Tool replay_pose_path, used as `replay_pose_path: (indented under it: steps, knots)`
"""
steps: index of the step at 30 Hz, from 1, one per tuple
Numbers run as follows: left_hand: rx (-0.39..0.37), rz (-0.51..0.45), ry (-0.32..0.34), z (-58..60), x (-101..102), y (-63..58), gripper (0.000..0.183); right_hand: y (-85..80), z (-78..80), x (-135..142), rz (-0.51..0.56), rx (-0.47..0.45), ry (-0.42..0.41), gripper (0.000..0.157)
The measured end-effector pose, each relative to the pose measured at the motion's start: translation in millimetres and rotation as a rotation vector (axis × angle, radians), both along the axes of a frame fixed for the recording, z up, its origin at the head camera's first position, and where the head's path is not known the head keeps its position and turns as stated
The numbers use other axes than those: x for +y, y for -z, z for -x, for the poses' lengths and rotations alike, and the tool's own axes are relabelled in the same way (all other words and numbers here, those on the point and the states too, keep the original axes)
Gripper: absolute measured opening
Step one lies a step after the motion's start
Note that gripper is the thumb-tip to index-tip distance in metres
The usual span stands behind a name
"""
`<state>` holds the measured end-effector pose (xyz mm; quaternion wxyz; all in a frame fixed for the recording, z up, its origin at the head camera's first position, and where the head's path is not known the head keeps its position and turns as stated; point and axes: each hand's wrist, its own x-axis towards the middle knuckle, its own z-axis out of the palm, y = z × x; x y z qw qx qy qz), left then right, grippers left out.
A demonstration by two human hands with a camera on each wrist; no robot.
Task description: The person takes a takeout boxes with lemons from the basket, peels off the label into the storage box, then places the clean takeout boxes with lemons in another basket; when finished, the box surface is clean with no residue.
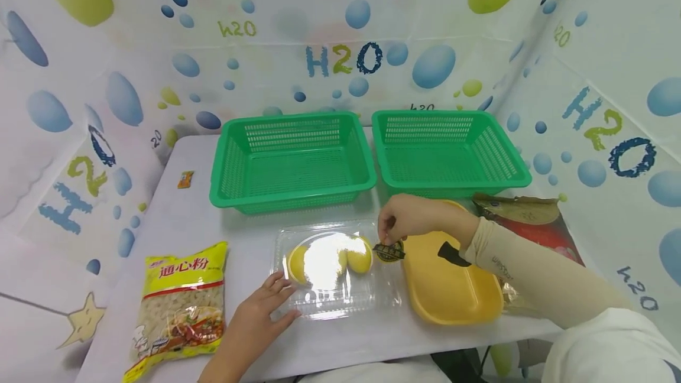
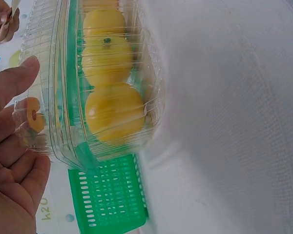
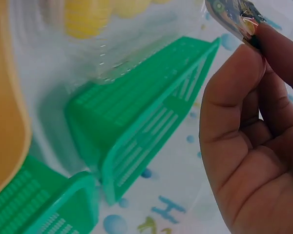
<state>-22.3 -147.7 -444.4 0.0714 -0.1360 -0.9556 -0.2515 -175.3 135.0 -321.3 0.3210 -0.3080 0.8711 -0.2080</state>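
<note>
A clear plastic box (image 1: pixel 337 303) with ridged sides lies lidded in front of me, with several round yellow fruits (image 2: pixel 115 112) inside. One fruit shows a green stem spot in the left wrist view. Glare on the lid hides part of them in the head view. My left hand (image 1: pixel 258 315) rests at the box's near left corner, fingers and thumb fairly straight against it. Above the box's right edge, my right hand (image 1: pixel 409 217) pinches a dark label with gold print (image 1: pixel 389 252) between thumb and forefinger. In the right wrist view the label (image 3: pixel 234 17) looks glossy.
Two green baskets (image 1: pixel 292 201) (image 1: pixel 457 184) stand along the back. A yellow tray (image 1: pixel 452 306) sits under my right forearm, with a red and brown bag (image 1: pixel 537 223) beyond it. At left lie a pasta bag (image 1: pixel 183 306) and a small orange packet (image 1: pixel 185 179).
</note>
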Motion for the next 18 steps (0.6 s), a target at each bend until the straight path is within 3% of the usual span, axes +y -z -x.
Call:
replay_pose_path:
  steps: [12, 18]
  knots:
    - [0.055, 0.028, 0.007, 1.4, 1.9, 0.6, 0.044, 24.5, 8.6, 52.7, 0.084, -0.062, 0.106, 0.004]
    - [0.134, 0.037, 0.032, 2.0, 3.7, 2.9, 0.045, 36.1, 10.4, 69.3, 0.033, -0.019, 0.115, 0.008]
